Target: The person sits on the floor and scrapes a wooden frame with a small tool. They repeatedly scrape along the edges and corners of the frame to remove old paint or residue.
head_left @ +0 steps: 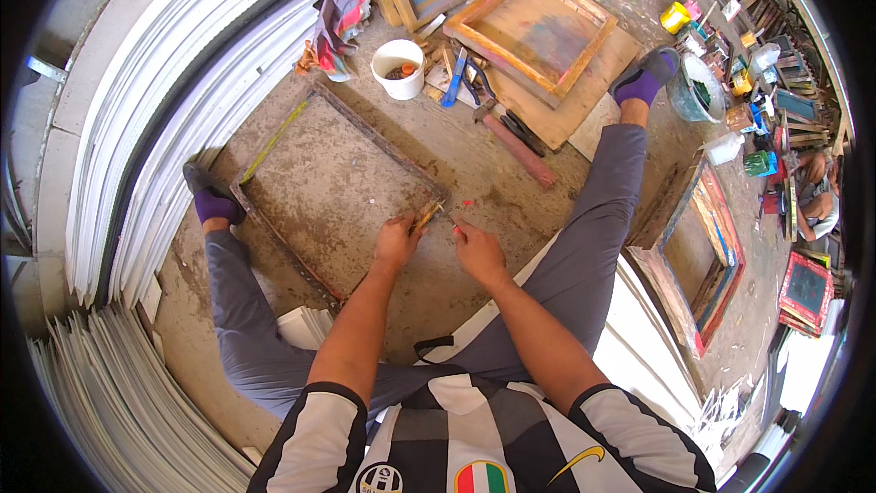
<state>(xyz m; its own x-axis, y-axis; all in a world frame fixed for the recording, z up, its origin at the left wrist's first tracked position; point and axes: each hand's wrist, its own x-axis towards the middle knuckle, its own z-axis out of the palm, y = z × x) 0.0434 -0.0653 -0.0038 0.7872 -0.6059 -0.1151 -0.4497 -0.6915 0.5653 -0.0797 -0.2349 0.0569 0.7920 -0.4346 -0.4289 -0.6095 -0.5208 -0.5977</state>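
On the floor between my legs lies a dark, worn rectangular frame (376,139). My left hand (397,240) is closed around a slim yellow-orange tool (425,217) at the frame's right corner; its exact kind is too small to tell. In my closed right hand (480,254) is a red-handled tool (457,231), whose thin metal shaft points to that same corner, like a screwdriver. The two tools' tips almost meet there. Small red bits (468,203) lie just beyond. A yellow strip (274,141) runs along the frame's far left side.
Beyond the frame are a white bucket (398,69), a blue utility knife (454,78), and a hammer (516,146) beside pliers. Wooden screen frames (538,27) rest at the back, others (698,256) at right. White sheets (182,119) are stacked left. Another person (818,205) is at far right.
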